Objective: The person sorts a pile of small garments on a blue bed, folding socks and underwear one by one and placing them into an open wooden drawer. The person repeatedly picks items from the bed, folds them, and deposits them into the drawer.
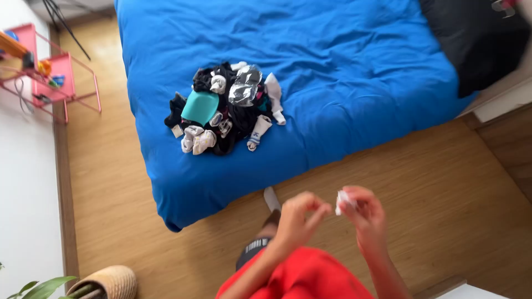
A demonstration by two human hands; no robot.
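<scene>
A small white scrap (342, 200), crumpled and too blurred to tell what it is made of, sits pinched in the right hand (366, 213) at about 5 o'clock in the view, held in the air above the wooden floor (443, 188). The grip of that hand is nearly closed, thumb and fingertips pressed on the scrap's right edge. The left hand (296, 218) hovers just beside it at 9 o'clock from the scrap, fingers curled in and tips drawn together; whether they touch the scrap cannot be told, and it looks to hold nothing of its own. Below the hands, at 6 o'clock, shows a red garment (305, 277) on the person, and one foot in a white sock (271, 198) stands on the floor by the bed's edge.

Farther out, at 11 o'clock from the hands, a blue bed (343, 72) carries a heap of laundry (224, 108): black clothes, white socks, a teal piece and a clear plastic bag. A pink wire rack (55, 77) stands at 10 o'clock against the wall, and a woven basket (111, 281) sits at 8 o'clock beside green plant leaves (41, 287).
</scene>
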